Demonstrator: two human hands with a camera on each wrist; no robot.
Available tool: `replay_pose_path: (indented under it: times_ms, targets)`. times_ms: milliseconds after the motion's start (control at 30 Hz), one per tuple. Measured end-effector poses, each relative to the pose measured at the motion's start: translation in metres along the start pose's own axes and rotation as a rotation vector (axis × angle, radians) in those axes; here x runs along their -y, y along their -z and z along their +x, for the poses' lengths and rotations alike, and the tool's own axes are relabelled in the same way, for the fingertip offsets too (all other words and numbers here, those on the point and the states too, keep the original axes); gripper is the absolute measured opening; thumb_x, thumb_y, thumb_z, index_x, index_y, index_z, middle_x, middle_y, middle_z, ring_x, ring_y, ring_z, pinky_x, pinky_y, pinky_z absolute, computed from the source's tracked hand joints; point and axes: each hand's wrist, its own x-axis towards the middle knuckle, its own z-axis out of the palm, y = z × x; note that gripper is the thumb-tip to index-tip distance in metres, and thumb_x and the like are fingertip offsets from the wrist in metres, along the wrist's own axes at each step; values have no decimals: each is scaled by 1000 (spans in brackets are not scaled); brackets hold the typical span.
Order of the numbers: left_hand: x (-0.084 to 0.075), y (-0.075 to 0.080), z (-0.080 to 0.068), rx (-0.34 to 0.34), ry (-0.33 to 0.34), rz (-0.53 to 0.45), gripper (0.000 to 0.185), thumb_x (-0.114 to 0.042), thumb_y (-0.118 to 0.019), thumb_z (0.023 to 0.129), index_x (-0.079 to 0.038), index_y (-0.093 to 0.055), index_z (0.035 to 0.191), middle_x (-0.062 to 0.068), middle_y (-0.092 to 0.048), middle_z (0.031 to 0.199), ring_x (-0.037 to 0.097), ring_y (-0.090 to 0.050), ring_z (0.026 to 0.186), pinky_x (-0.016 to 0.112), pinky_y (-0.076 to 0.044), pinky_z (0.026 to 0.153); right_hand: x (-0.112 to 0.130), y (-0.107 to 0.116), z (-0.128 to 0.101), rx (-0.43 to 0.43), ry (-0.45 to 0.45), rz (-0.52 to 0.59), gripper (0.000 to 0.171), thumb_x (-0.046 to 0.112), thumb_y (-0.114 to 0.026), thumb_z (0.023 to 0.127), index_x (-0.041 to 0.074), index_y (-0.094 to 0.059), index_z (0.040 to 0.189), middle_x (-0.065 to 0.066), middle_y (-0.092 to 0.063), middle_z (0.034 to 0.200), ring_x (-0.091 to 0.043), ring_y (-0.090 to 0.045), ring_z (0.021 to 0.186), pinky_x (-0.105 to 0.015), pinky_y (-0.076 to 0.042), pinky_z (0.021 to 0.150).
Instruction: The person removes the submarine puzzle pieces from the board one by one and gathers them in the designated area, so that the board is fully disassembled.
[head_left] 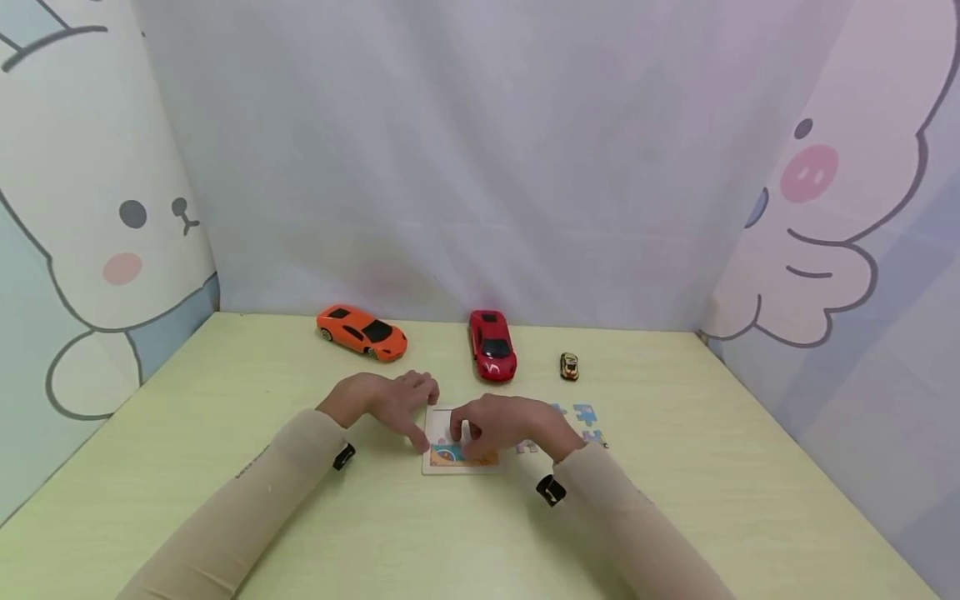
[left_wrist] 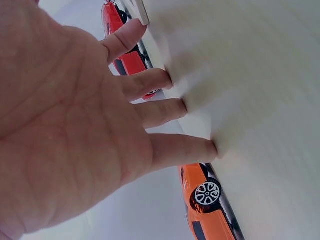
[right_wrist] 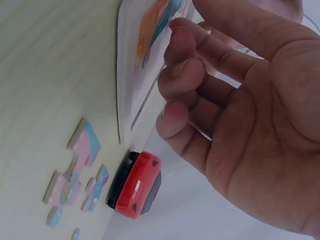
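A small puzzle board with a partly filled orange and blue picture lies on the pale green table. My left hand rests beside the board's left edge, its straight fingertips pressing on the table. My right hand hovers over the board with curled fingers. A small white puzzle piece shows between its thumb and forefinger. Loose puzzle pieces lie to the right of the board, and they are pink and blue in the right wrist view.
An orange toy car and a red toy car stand behind the hands, and a tiny gold car is further right. Cartoon-printed walls enclose the table on three sides. The red car sits close behind the loose pieces.
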Motion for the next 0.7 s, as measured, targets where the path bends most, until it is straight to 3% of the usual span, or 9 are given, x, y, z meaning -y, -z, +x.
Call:
replay_pose_path:
  times_ms: [267, 700]
  targets:
    - [1, -1, 2, -4, 3, -12, 60, -52, -74, 83, -17, -41, 120, 3, -41, 119, 22, -39, 117, 46, -41, 94, 9, -6, 2, 10, -11, -6, 23, 26, -73, 93, 27, -57, 110, 7, -61, 86, -9, -58, 78, -28, -49, 70]
    - [4, 1, 1, -9, -12, -9, 61, -52, -74, 83, -17, -42, 121, 3, -41, 117, 22, -39, 116, 46, -40, 95, 13, -8, 6, -5, 4, 18, 25, 25, -73, 93, 24, -56, 111, 4, -60, 80, -9, -54, 67, -25, -45, 63]
